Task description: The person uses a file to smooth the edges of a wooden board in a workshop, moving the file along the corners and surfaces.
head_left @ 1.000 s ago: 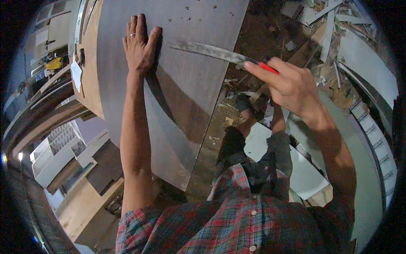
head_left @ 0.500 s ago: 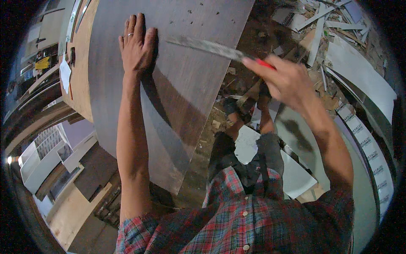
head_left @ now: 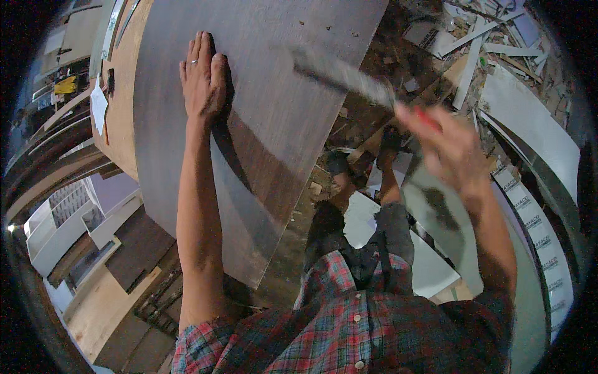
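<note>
My left hand [head_left: 204, 81] lies palm down on a large brown wood-grain board [head_left: 268, 112], fingers stretched out, a ring on one of them. My right hand [head_left: 451, 140] is wrapped round the red handle of a long, flat grey tool [head_left: 349, 80]. Its blade-like part points left over the board's right side. Motion smears it, so its exact kind and whether it touches the board cannot be made out. A few small crumbs [head_left: 328, 28] lie on the board's far part.
Scrap strips [head_left: 473, 59] and offcuts litter the floor at far right. White panels [head_left: 529, 124] lean along the right. Under the board at left is a plywood sheet [head_left: 121, 93], with cut panels [head_left: 140, 249] stacked lower down. My feet [head_left: 389, 146] stand by the board's right edge.
My right hand and the grey tool have swung right and a little nearer. Fewer crumbs show on the far part of the board. My left hand stays flat on it.
</note>
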Demonstrator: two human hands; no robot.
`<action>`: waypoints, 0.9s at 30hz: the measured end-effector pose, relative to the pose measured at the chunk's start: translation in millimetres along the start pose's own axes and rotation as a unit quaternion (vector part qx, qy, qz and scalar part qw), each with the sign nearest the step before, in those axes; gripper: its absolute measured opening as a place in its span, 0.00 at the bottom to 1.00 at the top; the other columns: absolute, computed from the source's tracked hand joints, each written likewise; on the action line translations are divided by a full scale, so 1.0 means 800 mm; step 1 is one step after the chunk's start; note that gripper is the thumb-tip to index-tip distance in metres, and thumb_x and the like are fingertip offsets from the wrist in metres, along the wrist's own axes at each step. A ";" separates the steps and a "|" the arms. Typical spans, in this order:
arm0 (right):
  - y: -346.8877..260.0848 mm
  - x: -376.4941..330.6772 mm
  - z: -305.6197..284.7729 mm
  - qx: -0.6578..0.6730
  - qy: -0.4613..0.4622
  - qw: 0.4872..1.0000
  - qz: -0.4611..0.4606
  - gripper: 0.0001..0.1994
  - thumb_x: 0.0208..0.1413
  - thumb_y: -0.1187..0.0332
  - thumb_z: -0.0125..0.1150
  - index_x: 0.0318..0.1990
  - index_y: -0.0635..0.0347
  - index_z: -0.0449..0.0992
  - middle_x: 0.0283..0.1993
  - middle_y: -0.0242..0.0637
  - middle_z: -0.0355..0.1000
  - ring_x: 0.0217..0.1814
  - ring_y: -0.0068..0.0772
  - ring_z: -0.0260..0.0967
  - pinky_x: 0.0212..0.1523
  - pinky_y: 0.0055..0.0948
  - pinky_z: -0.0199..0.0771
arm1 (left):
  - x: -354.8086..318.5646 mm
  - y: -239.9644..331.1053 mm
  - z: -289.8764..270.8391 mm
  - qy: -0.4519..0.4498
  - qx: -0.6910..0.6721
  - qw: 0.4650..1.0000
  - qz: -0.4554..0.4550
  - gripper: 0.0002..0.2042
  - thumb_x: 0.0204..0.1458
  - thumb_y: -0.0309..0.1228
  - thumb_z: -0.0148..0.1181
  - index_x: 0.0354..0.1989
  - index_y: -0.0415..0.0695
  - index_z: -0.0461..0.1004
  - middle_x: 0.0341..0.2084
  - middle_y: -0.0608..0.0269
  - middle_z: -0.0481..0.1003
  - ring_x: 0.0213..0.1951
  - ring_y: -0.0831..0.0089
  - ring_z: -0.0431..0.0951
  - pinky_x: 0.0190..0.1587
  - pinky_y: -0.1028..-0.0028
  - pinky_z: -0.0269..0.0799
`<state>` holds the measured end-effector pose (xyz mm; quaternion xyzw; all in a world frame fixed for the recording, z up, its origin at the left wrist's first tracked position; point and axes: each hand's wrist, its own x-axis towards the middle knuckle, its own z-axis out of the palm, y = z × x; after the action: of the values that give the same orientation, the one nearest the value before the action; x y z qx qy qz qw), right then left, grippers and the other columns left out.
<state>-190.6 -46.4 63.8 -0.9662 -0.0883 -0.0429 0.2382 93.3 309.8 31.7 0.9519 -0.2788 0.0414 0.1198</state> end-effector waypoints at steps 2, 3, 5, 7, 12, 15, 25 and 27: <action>-0.008 -0.040 -0.001 0.013 -0.045 0.999 -0.001 0.32 0.49 0.80 0.59 0.63 0.40 0.76 0.35 0.37 0.72 0.30 0.43 0.73 0.29 0.34 0.77 | 0.002 0.008 -0.004 -0.005 0.008 1.000 -0.010 0.30 0.68 0.48 0.35 0.75 0.46 0.55 0.75 0.56 0.53 0.77 0.59 0.47 0.76 0.51 0.35; -0.013 -0.049 0.007 0.039 -0.025 0.999 0.008 0.32 0.49 0.80 0.59 0.63 0.40 0.77 0.35 0.37 0.71 0.29 0.43 0.72 0.29 0.34 0.77 | 0.003 0.010 -0.002 -0.005 0.008 1.000 -0.006 0.30 0.68 0.48 0.35 0.75 0.46 0.55 0.75 0.56 0.53 0.77 0.59 0.47 0.76 0.51 0.35; 0.002 -0.035 0.021 0.048 0.022 0.999 0.013 0.31 0.50 0.77 0.59 0.63 0.37 0.76 0.31 0.36 0.67 0.25 0.42 0.71 0.26 0.37 0.76 | 0.007 0.014 -0.001 -0.005 0.010 1.000 -0.001 0.30 0.68 0.47 0.36 0.75 0.46 0.55 0.75 0.56 0.53 0.77 0.59 0.47 0.76 0.51 0.36; 0.021 0.044 0.029 0.011 0.045 0.999 -0.001 0.28 0.52 0.73 0.60 0.62 0.32 0.76 0.27 0.36 0.64 0.23 0.43 0.71 0.24 0.42 0.77 | 0.008 0.012 0.003 -0.012 0.014 1.000 0.003 0.30 0.68 0.47 0.36 0.75 0.46 0.55 0.75 0.57 0.53 0.77 0.59 0.47 0.76 0.51 0.36; 0.024 0.055 0.030 0.028 0.064 0.998 -0.005 0.28 0.54 0.72 0.62 0.63 0.34 0.76 0.29 0.35 0.66 0.23 0.41 0.71 0.23 0.40 0.77 | 0.004 0.001 0.003 -0.001 0.011 1.000 0.010 0.30 0.69 0.46 0.36 0.75 0.45 0.56 0.75 0.57 0.53 0.77 0.58 0.48 0.76 0.51 0.36; 0.011 -0.022 0.011 0.057 0.029 0.998 -0.008 0.28 0.53 0.72 0.63 0.63 0.35 0.76 0.27 0.34 0.65 0.22 0.38 0.70 0.22 0.39 0.76 | 0.005 0.004 -0.002 -0.001 0.013 1.000 0.006 0.29 0.69 0.45 0.36 0.75 0.45 0.56 0.75 0.57 0.54 0.77 0.58 0.48 0.76 0.51 0.37; 0.028 0.061 0.017 0.040 0.064 0.997 -0.001 0.25 0.53 0.71 0.59 0.59 0.34 0.79 0.27 0.37 0.67 0.25 0.42 0.74 0.25 0.40 0.79 | 0.001 0.005 -0.001 -0.016 0.013 1.000 -0.013 0.29 0.69 0.46 0.36 0.75 0.46 0.55 0.75 0.56 0.53 0.77 0.58 0.48 0.76 0.51 0.36; 0.010 -0.007 0.004 0.062 0.031 0.998 0.007 0.25 0.53 0.74 0.59 0.58 0.38 0.80 0.27 0.37 0.65 0.25 0.41 0.71 0.26 0.40 0.77 | 0.002 0.009 -0.005 -0.017 0.016 1.000 -0.018 0.29 0.69 0.46 0.37 0.76 0.47 0.55 0.75 0.55 0.53 0.77 0.58 0.47 0.76 0.52 0.36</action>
<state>-194.6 -52.2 56.5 -0.9484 -0.0766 -0.0660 0.3006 90.9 304.2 37.4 0.9592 -0.2627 0.0276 0.1003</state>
